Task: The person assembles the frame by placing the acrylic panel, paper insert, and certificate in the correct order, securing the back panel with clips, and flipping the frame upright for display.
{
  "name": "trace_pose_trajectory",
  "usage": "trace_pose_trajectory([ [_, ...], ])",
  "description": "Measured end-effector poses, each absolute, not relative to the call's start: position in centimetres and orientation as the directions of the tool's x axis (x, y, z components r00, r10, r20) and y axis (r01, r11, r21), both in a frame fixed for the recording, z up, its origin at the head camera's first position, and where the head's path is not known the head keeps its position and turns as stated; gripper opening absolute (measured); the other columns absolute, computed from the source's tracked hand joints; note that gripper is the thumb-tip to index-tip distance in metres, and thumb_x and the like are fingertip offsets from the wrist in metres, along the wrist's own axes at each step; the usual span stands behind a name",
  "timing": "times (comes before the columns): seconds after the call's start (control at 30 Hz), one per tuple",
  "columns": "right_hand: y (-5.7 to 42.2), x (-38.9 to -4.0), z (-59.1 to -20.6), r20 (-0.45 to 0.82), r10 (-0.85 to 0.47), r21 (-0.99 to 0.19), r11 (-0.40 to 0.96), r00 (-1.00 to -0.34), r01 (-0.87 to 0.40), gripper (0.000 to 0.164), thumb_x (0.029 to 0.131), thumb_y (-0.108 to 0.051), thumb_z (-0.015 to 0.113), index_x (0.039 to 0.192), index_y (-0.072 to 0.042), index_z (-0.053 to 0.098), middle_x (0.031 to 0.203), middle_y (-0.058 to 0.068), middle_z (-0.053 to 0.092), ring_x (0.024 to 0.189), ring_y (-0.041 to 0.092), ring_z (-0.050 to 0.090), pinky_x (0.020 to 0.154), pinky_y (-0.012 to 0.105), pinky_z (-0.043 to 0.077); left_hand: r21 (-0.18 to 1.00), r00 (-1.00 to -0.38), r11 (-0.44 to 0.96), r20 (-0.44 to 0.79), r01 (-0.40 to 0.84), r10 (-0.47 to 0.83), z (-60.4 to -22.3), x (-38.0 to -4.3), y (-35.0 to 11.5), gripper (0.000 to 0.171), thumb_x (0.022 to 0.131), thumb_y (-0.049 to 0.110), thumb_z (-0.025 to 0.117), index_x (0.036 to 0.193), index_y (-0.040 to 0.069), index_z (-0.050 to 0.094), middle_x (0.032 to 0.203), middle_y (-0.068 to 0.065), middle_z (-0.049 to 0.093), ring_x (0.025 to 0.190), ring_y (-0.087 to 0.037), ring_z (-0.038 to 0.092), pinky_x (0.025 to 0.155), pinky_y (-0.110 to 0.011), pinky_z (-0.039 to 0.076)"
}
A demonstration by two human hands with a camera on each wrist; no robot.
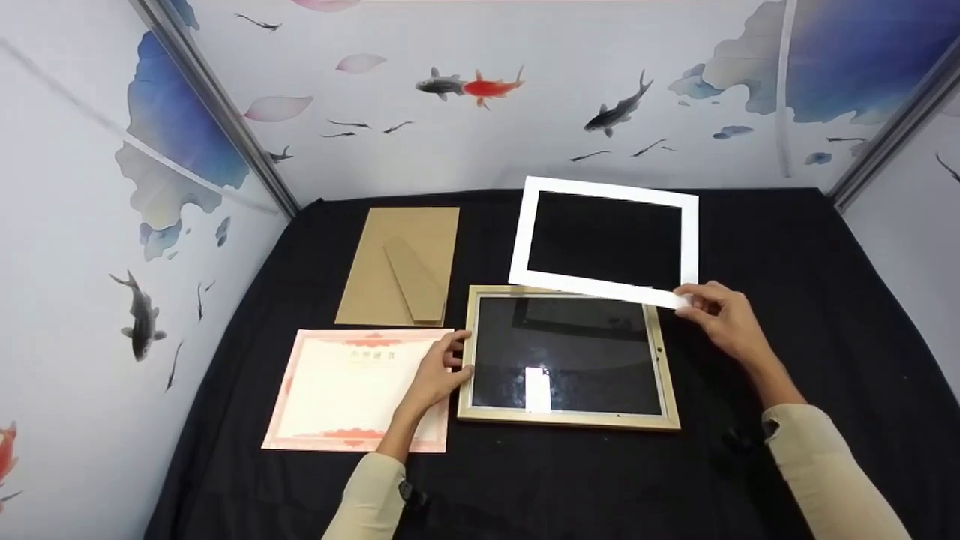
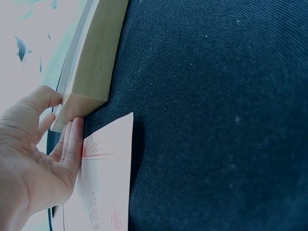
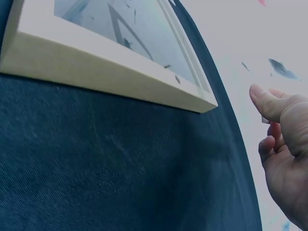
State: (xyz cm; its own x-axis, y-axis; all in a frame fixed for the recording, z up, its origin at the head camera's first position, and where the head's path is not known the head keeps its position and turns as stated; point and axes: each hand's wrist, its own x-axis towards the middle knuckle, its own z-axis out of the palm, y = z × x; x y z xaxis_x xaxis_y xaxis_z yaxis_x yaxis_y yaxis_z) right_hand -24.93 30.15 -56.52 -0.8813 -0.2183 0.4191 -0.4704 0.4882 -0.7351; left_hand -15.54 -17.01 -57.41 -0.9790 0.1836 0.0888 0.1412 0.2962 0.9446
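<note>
Sleeves [image 1: 832, 457] cross the bottom edge, the right grip [image 1: 720, 315], nearer the mat [image 1: 600, 288], pinching its lower right corner, so it stretches leftward at upper centre-right, long axis crosswise, overlapping the top of the frame [image 1: 570, 419], whose left side the loose left grip [image 1: 435, 375] touches.

Pale frame [image 3: 106, 74] on dark cloth [image 3: 96, 159]

a light wooden frame [image 1: 566, 418] with a glossy, reflective pane lies flat on the black surface [image 1: 562, 487]. a thin white mat [image 1: 592, 287] with a wide rectangular window is held at its near right corner, slightly bowed, its near edge overlapping the frame's far rail; contact there is unclear.
</note>
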Motion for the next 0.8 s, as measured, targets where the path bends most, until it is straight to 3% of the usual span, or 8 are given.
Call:
trace_pose_trajectory([
  [0.3, 28.1, -23.2, -54.6, 0.431, -0.241, -0.737, 0.463, -0.87, -0.493, 0.023, 0.078, 0.017, 0.077, 0.1, 0.009, 0.074, 0.075, 0.022, 0.053, 0.064, 0.022, 0.046, 0.056, 0.02, 0.035, 0.933, -0.98, 0.327, 0.1, 0.152, 0.169, -60.7, -16.6, -17.6, 0.057, 0.085, -0.011, 0.071, 0.138, -0.009, 0.051, 0.118, -0.033, 0.054, 0.096, -0.047, 0.063, 0.085, -0.06, 0.052],
  [0.53, 28.8, -23.9, -57.2, 0.395, -0.249, -0.752, 0.465, -0.884, -0.467, 0.024, 0.08, 0.011, 0.08, 0.101, 0.0, 0.077, 0.075, 0.011, 0.054, 0.064, 0.014, 0.045, 0.054, 0.02, 0.035, 0.923, -0.981, 0.353, 0.101, 0.155, 0.165, -61.3, -17.1, -17.7, 0.058, 0.084, -0.005, 0.073, 0.139, -0.001, 0.055, 0.117, -0.024, 0.057, 0.095, -0.037, 0.067, 0.085, -0.049, 0.055],
  [0.8, 28.7, -23.4, -57.6, 0.333, -0.285, -0.747, 0.502, -0.899, -0.436, 0.022, 0.084, 0.002, 0.081, 0.105, -0.005, 0.078, 0.077, 0.003, 0.053, 0.066, 0.015, 0.046, 0.056, 0.022, 0.036, 0.914, -0.985, 0.379, 0.102, 0.148, 0.137, -61.1, -17.0, -17.8, 0.057, 0.081, -0.008, 0.072, 0.136, -0.004, 0.058, 0.112, -0.024, 0.059, 0.09, -0.034, 0.069, 0.08, -0.043, 0.057],
])
